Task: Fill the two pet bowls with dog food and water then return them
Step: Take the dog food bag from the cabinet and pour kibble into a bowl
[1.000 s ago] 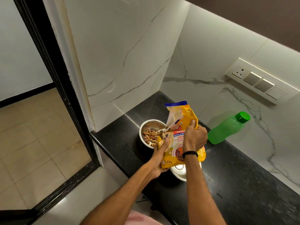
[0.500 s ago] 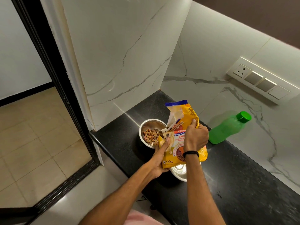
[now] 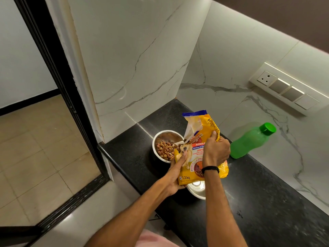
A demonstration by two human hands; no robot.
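A yellow dog food bag is held over the black counter, its torn opening at the rim of a steel bowl that holds brown kibble. My left hand grips the bag's lower left corner from below. My right hand pinches the bag's upper right edge. A second steel bowl sits nearer me, mostly hidden under the bag and my right forearm; its contents cannot be seen. A green water bottle with a green cap leans against the wall to the right.
The black granite counter runs along a white marble wall. Its left edge drops off beside a black-framed doorway onto a tiled floor. A switch panel is on the wall above the bottle.
Hardly anything has changed. The bag stays tilted at the kibble bowl, both hands keep their grip, and only the view shifts a little.
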